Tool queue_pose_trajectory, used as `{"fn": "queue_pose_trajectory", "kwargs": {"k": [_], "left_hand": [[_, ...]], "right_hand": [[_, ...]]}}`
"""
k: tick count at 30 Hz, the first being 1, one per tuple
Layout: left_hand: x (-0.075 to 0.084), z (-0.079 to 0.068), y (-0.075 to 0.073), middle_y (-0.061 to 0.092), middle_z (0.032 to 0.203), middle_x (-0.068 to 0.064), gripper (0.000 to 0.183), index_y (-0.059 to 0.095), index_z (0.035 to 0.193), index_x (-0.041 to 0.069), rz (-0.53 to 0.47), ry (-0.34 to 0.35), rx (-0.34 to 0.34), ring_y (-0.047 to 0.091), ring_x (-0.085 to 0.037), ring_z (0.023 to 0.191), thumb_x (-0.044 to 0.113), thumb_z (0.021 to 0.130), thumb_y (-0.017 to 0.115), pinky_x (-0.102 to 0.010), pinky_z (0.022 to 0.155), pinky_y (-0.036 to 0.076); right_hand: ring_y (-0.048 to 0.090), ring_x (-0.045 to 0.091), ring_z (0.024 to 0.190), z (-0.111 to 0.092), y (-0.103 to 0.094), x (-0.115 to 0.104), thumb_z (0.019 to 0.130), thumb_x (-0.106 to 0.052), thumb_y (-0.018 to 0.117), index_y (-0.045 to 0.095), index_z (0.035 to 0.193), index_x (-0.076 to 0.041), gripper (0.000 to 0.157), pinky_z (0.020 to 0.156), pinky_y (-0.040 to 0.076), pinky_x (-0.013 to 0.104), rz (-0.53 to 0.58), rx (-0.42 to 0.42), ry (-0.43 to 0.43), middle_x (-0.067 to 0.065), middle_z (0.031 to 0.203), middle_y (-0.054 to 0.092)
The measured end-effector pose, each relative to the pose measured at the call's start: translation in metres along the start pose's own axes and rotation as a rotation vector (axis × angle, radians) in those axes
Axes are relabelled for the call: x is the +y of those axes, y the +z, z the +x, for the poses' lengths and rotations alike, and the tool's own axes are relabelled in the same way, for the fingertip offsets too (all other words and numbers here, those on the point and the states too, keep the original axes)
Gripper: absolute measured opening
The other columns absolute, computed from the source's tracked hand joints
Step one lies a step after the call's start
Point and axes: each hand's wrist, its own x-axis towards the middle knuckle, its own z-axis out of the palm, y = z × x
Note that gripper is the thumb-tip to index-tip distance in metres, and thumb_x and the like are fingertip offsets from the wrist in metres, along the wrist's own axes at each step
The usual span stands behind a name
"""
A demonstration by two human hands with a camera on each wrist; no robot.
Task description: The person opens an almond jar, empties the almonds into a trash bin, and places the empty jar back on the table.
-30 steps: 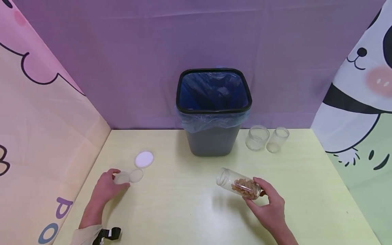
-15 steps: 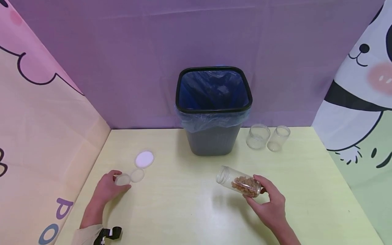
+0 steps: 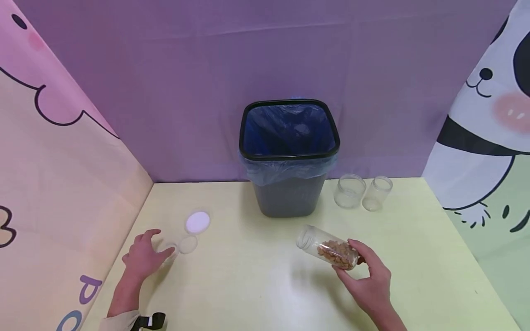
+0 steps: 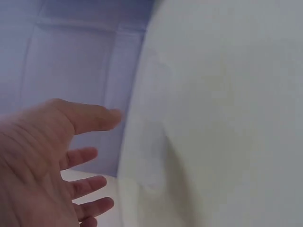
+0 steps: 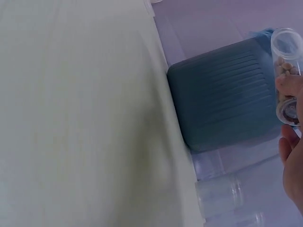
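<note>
My right hand [image 3: 366, 280] grips the base end of a clear jar [image 3: 329, 248], tilted with its uncapped mouth to the left. Brown nut-like pieces [image 3: 337, 254] lie in its lower half; they also show in the right wrist view, behind the thumb. On the left, my left hand [image 3: 142, 255] has its fingers spread and holds nothing. Its thumb overlaps a translucent lid [image 3: 171, 248] lying on the table. Beside that lid are another translucent lid [image 3: 188, 244] and a white lid [image 3: 198, 222]. In the left wrist view the fingers [image 4: 90, 187] are apart.
A grey bin [image 3: 287, 197] lined with a blue bag stands at the back middle of the table [image 3: 232, 285]. To its right are a wide clear jar [image 3: 349, 191] and a narrower clear jar [image 3: 377, 193]. A purple cloth [image 3: 186, 92] hangs behind.
My left hand has let go of the translucent lid, and its fingers have spread. The right hand still holds the tilted jar in nearly the same place. The head view has shifted slightly.
</note>
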Motion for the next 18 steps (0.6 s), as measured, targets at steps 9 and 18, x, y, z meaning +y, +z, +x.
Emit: {"fn": "queue_pose_trajectory", "kwargs": {"k": [9,18], "left_hand": [[0.048,0.024,-0.03,0.038,0.119,-0.026,0.048,0.04,0.122,-0.006,-0.346,0.256,0.128,0.036,-0.043,0.107,0.025,0.088,0.053,-0.053,0.083,0.03],[0.128,0.06,-0.06,0.036,0.129,-0.016,0.052,0.036,0.127,0.001,-0.606,0.316,0.033,0.037,-0.035,0.115,0.031,0.088,0.052,-0.047,0.09,0.032]], "right_hand": [[0.053,0.008,0.07,0.014,-0.008,-0.002,0.042,0.003,0.081,0.06,0.101,0.009,0.063,0.063,0.039,0.013,0.032,0.088,-0.017,0.018,0.093,0.061],[0.053,0.007,0.068,0.024,-0.021,-0.003,0.04,0.008,0.08,0.059,0.102,0.009,0.066,0.063,0.038,0.014,0.025,0.149,0.042,0.018,0.094,0.061]]}}
